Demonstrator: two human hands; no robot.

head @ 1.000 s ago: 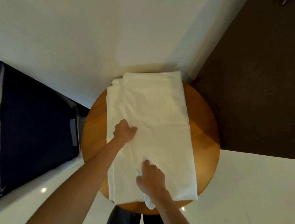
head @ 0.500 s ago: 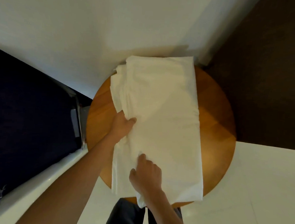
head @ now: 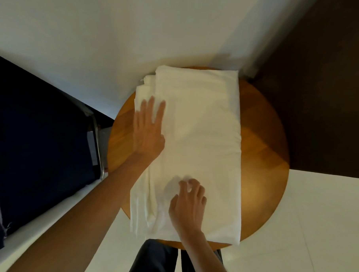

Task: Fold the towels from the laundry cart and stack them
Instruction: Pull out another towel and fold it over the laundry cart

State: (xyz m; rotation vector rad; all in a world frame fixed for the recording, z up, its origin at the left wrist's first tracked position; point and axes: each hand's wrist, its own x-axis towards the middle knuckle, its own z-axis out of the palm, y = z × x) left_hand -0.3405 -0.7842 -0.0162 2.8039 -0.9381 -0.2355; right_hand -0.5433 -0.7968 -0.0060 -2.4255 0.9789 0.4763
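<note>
A folded white towel (head: 196, 149) lies along the round wooden bench (head: 262, 160); the left hand (head: 148, 132) presses flat on its left edge, fingers straight. The right hand (head: 189, 206) rests on the near end, fingers bent and blurred; whether it pinches cloth I cannot tell; a dark blue laundry cart (head: 40, 140) stands left.

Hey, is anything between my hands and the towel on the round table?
Nothing visible. The left hand lies flat on the towel, the right hand touches its near part with bent fingers, and the towel rests directly on the table.
</note>
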